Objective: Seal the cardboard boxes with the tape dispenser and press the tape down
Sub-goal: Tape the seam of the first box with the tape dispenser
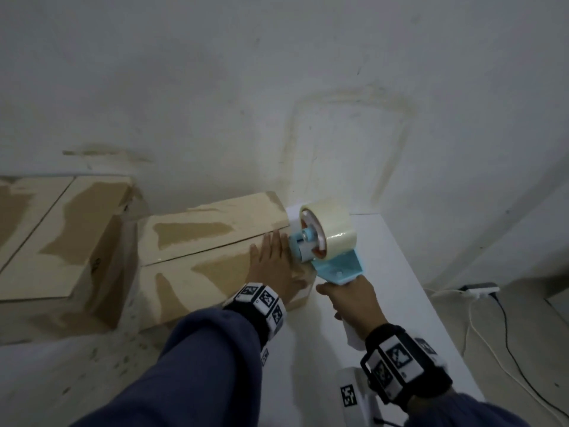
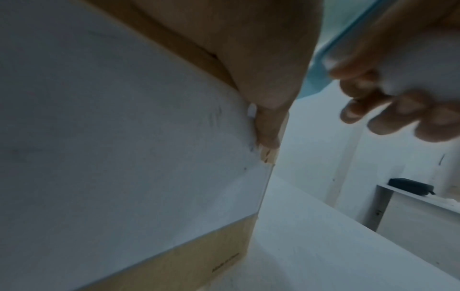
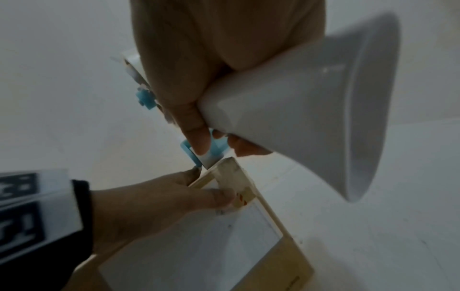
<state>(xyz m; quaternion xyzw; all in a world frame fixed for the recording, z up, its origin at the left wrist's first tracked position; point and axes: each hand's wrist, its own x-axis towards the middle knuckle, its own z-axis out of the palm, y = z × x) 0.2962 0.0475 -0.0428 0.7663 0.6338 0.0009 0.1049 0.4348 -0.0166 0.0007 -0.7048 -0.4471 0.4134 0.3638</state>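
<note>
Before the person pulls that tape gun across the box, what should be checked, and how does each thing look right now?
1. Right hand grips the tape dispenser handle: ok.
2. Left hand lies flat on the near box, steadying it: ok.
3. Dispenser's front end sits at the box's right end, by the seam: ok.
4. Tape end stuck to the cardboard: cannot tell.
5. Flaps closed along the seam: ok.
6. Left fingers clear of the dispenser's path: not ok, they lie right beside it.
</note>
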